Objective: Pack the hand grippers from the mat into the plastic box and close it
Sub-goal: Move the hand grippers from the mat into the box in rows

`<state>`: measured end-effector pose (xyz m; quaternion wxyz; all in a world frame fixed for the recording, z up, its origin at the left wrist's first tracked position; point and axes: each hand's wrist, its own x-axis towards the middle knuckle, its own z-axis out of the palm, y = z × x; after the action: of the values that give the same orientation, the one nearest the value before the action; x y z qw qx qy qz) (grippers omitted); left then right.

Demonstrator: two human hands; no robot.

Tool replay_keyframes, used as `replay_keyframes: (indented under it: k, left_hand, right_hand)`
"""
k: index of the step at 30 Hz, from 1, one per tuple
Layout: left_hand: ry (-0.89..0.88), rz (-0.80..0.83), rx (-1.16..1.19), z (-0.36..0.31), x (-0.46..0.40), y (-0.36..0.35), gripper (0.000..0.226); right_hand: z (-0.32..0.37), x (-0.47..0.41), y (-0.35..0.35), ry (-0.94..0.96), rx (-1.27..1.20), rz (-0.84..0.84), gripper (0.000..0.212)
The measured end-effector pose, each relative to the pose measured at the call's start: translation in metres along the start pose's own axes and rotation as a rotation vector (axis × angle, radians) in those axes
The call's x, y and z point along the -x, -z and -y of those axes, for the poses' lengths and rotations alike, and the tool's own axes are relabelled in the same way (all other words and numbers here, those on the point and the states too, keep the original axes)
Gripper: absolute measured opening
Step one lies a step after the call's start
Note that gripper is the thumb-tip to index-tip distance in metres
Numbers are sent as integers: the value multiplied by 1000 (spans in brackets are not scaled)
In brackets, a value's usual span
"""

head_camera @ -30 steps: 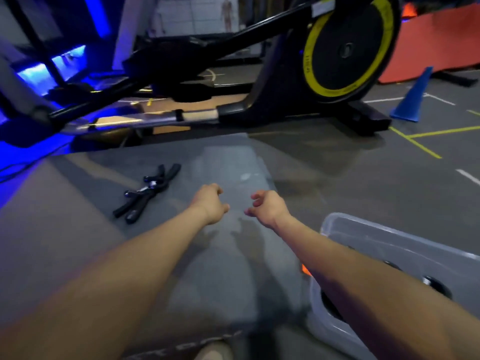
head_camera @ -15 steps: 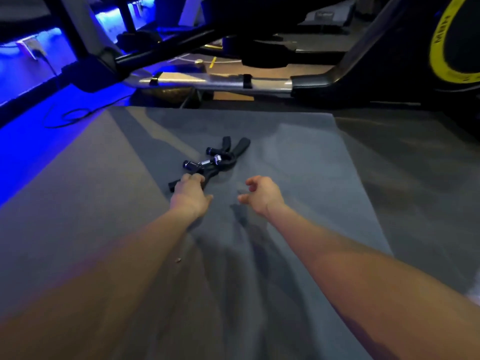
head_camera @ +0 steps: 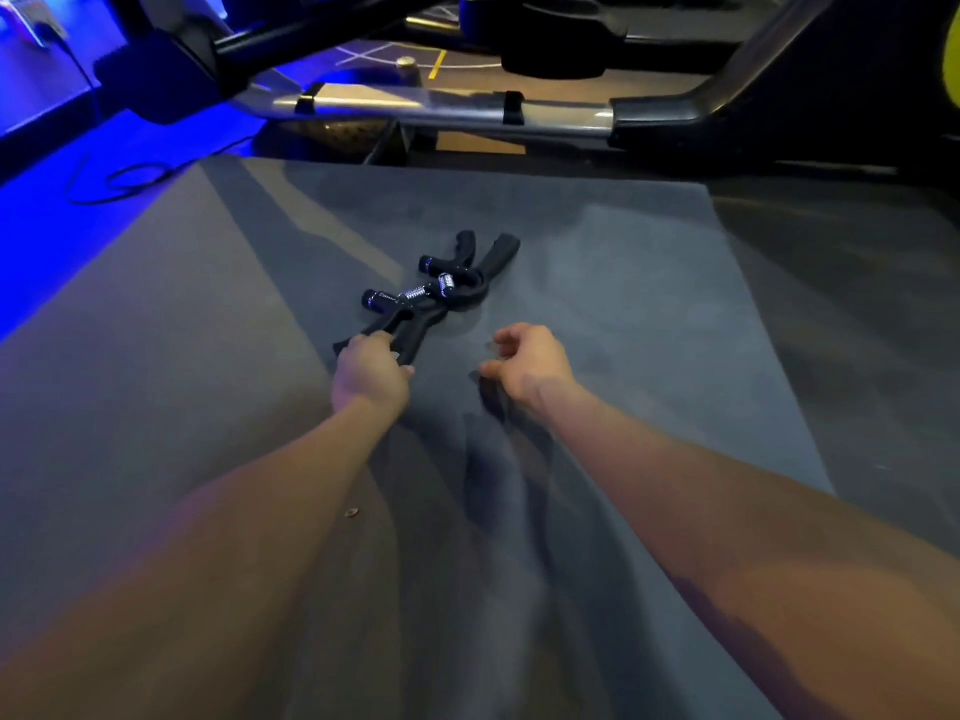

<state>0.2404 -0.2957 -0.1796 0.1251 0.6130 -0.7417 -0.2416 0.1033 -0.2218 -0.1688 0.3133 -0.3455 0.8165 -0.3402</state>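
Observation:
Two black hand grippers with metal springs lie tangled together on the grey mat (head_camera: 597,283). My left hand (head_camera: 371,374) grips the handles of the near hand gripper (head_camera: 402,317). The far hand gripper (head_camera: 475,265) lies just beyond it, touching it. My right hand (head_camera: 530,363) hovers over the mat to the right of them, fingers loosely curled, holding nothing. The plastic box is out of view.
An exercise machine with a silver rail (head_camera: 441,109) and black frame (head_camera: 779,96) stands right behind the mat. A black cable (head_camera: 124,179) loops on the blue-lit floor at the left. Dark floor (head_camera: 857,304) lies right of the mat.
The view swung left off the plastic box and moved closer. My left hand reached forward and took hold of the near hand gripper's handles. My right hand stayed beside it, empty.

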Motion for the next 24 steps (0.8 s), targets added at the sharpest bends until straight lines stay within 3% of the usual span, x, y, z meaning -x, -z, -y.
replay_keyframes:
  k: [7, 11, 17, 21, 24]
  left_hand:
    - [41, 109, 13, -13, 53, 22, 37]
    - [-67, 148, 26, -50, 94, 51, 34]
    - [-274, 194, 100, -142, 162, 81, 44]
    - [-428, 254, 154, -201, 216, 72, 40]
    - [-501, 318, 182, -234, 259, 46, 38]
  right_hand:
    - [0, 39, 24, -36, -86, 22, 46]
    - [3, 77, 59, -69, -154, 0, 35]
    - [-3, 139, 151, -108, -279, -120, 38]
    - [-21, 186, 213, -146, -431, -188, 11]
    - [-47, 217, 252, -186, -561, -264, 28]
